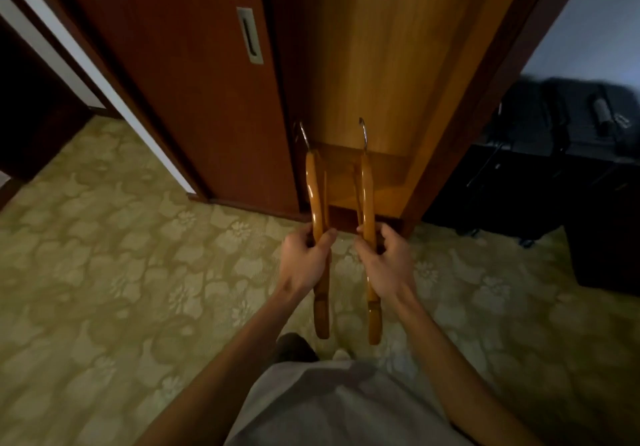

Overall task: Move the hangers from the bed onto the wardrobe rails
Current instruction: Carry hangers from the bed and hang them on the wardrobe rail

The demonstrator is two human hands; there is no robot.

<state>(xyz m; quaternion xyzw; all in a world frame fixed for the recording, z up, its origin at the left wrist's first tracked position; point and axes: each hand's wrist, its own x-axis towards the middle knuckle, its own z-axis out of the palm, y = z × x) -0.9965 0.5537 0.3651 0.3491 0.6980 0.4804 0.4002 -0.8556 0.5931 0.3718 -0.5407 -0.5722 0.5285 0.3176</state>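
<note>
Both grips are closed on wood. The left hand [304, 258] clamps one wooden hanger [317, 203] near its middle, thumb and fingers wrapped around the frame; the right hand [382, 260] clamps a second hanger [367, 200] likewise. Each hanger is held edge-on to the camera, its metal hook [363, 132] uppermost and pointing away, a hold judged to keep the hooks free for a rail. The two hangers are carried side by side, apart, so they cannot tangle. Ahead stands the open wardrobe [381, 65], its sliding door [194, 82] pushed left. No rail shows in this view. Below lies patterned carpet [104, 255]. Neither hanger is yet hung.
</note>
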